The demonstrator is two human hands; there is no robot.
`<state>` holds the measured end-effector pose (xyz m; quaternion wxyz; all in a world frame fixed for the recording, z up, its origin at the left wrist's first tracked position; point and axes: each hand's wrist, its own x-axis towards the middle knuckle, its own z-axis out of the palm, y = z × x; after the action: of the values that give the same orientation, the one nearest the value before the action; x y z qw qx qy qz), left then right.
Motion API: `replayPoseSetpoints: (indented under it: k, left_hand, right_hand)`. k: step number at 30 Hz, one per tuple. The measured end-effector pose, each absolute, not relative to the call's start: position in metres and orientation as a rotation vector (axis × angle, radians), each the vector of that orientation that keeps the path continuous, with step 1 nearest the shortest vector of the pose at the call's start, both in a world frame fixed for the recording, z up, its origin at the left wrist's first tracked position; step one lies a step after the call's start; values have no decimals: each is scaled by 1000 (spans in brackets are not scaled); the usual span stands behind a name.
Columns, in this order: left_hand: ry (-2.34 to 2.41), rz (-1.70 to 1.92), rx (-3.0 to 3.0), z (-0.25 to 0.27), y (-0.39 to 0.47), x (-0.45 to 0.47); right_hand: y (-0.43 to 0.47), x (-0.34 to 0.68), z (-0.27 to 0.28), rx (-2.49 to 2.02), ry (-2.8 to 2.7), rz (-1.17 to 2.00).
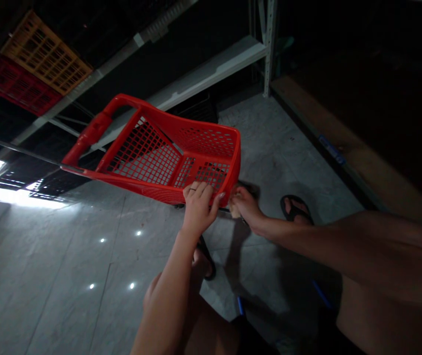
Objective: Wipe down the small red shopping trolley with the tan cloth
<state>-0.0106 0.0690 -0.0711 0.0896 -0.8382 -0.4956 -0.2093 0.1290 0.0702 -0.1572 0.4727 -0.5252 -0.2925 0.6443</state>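
A red plastic shopping cart (173, 192) with a perforated basket stands tilted in the middle of the view, its handle toward the upper left. My left hand (199, 203) is closed over the near rim of the basket, thumb near the corner. At the outside of that same corner, my right hand (247, 204) is closed around a small, crumpled beige cloth (235, 206), which is close against the cart. The basket's inside shows only its grid walls and floor. Most of the cart's underside is hidden.
Metal shelving (211, 76) runs behind the cart, with a yellow crate (48, 54) and a dark red crate (20, 85) at upper left. A wooden ledge (344, 148) borders the right side. My sandalled feet (295, 209) rest on grey tile flooring (66, 266).
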Motion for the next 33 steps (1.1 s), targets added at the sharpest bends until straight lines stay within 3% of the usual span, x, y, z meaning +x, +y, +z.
replayPoseSetpoints:
  k: [4,8,13,21,27,33]
  left_hand:
    - [-1504,-575,-2494,-69,71,-6]
    - [-1403,-424,-2655,-56,71,-7]
    - [-1538,-417,-2505,-31,82,-47]
    - [-1816,-437,-2479,-37,102,-90]
    - [-1773,-503,-2333,-51,105,-55]
    - [-1590,-538,-2445,-42,108,-42]
  right_hand:
    - [55,131,-130,-1203,-581,1672]
    - [107,162,-109,-1263,-436,1363]
    - [148,190,-91,-1173,-660,1040]
    - [57,155,-84,-1128,-1271,1138]
    - [61,156,-81,-1105,-1647,683]
    - [96,205,-82,-1299,-1686,261]
